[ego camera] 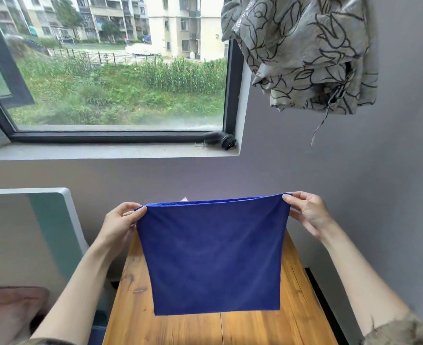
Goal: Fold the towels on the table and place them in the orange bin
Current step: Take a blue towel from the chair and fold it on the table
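A dark blue towel (212, 255) hangs flat in the air above the wooden table (300, 307). My left hand (120, 225) pinches its upper left corner. My right hand (307, 212) pinches its upper right corner. The towel's lower edge hangs just above the tabletop, and the cloth hides the far part of the table. A small pale scrap (184, 199) peeks over the towel's top edge. No orange bin is in view.
A grey wall and a window with a sill (105, 151) stand behind the table. A black brush-like object (220, 140) lies on the sill. A patterned curtain (305, 51) hangs bunched at upper right. A white-framed panel (56, 220) and a pinkish cushion (8, 310) are at left.
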A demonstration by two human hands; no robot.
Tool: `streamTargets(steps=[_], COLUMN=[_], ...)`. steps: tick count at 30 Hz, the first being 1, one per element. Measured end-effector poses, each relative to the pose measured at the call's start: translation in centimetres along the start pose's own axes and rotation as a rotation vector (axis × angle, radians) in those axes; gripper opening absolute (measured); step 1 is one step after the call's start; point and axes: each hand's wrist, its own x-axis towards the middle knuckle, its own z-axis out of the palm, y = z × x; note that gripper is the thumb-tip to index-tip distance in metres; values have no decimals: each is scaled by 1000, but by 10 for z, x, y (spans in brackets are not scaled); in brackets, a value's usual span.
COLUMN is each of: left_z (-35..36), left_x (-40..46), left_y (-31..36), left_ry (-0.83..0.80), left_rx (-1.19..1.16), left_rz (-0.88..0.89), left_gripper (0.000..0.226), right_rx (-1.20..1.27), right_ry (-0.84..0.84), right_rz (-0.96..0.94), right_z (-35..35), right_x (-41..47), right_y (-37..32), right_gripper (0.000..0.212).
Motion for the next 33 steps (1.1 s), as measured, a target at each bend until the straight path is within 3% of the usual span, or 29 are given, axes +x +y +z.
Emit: streamTargets(steps=[12, 15, 19, 23, 26, 29, 33], left_z=[-13, -18, -19, -25, -19, -13, -12], left_x=[-5, -5, 1, 4, 2, 2, 6], left_y=[1, 7, 12, 14, 14, 17, 19], left_ry=[-150, -193, -152, -66, -92, -123, -60], left_rx=[-119, -129, -117, -8, -168, -391, -379], left_rz=[115, 121, 131, 180, 174, 141, 114], left_gripper=[9, 36, 10, 24, 13, 17, 16], right_rx=[12, -13, -84, -179, -158, -22, 114], right_ry=[31, 21, 9, 20, 2, -16, -21], right_rz=[18, 9, -14, -38, -49, -36, -22], right_z=[-10, -13, -15, -14, -12, -5, 4], right_x=[-4, -6, -6, -6, -9, -12, -15], right_y=[2, -3, -6, -7, -10, -10, -8], right_gripper=[9, 8, 7, 7, 6, 8, 10])
